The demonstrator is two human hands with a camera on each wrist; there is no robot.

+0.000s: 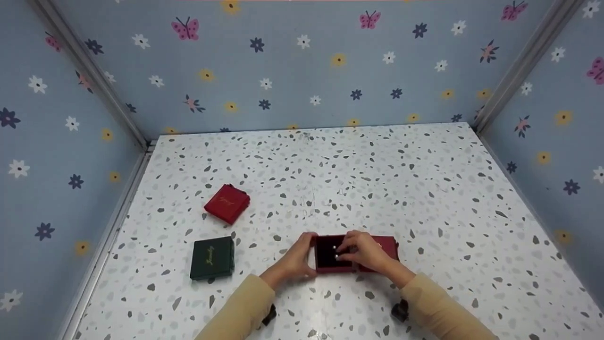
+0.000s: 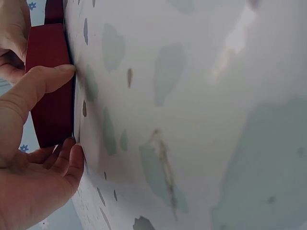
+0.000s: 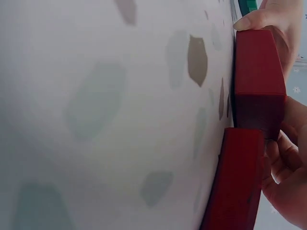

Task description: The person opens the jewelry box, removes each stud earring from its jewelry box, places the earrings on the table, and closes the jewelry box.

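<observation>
A red jewelry box (image 1: 334, 270) stands opened out on the table, its dark inside facing up and its lid (image 1: 390, 248) folded out to the right. My left hand (image 1: 296, 257) grips the box's left end, with thumb (image 2: 50, 79) on the near side and fingers round the far side. Two small shiny pieces (image 1: 337, 256) show against the dark lining. My right hand (image 1: 365, 250) reaches over the box from the right, its bent fingertips at those pieces. Whether they pinch one is hidden; in the right wrist view the box wall (image 3: 259, 62) blocks the inside.
To the left sit a closed dark green jewelry box (image 1: 212, 258) with gold lettering and, farther back, a closed red box (image 1: 227, 204) turned at an angle. The speckled white table (image 1: 302, 165) meets blue flowered panels (image 1: 302, 66) at the back and sides.
</observation>
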